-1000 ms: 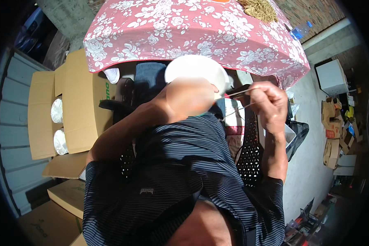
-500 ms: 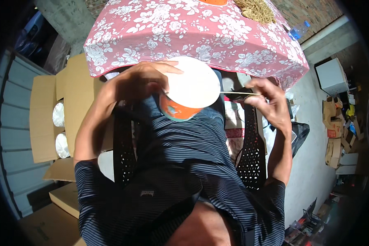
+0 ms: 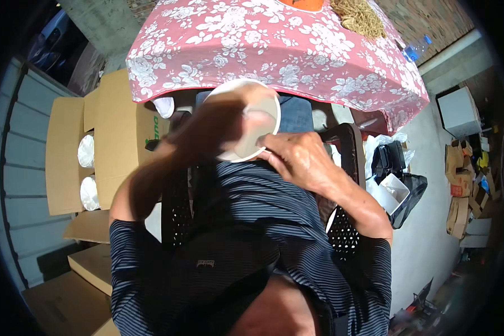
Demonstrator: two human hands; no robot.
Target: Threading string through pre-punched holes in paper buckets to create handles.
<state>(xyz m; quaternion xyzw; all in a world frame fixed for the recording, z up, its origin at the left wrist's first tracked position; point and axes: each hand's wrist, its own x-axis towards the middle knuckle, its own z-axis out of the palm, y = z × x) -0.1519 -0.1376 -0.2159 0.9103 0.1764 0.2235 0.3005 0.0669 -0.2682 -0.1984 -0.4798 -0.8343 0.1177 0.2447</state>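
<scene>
A white round paper tub (image 3: 251, 147) is held over my lap, its rim and pale inside facing up. My left hand (image 3: 238, 112), smeared by motion, reaches over the rim and into the opening; its fingers cannot be read clearly. On the right side my right hand (image 3: 297, 157) pinches the tub's rim, thumb and fingers closed on it. The tub's outer wall is hidden from this angle.
Ahead stands a table under a pink floral cloth (image 3: 285, 47), with an orange tub (image 3: 303, 4) and a bundle of tan cord (image 3: 358, 19) on it. An open cardboard box (image 3: 115, 129) holding white round items is at left. A black bag (image 3: 411, 196) lies at right.
The tub has turned from its orange side and white face to its open inside. My right hand has left the thin strand and come to the rim. My left hand has moved into the opening.
</scene>
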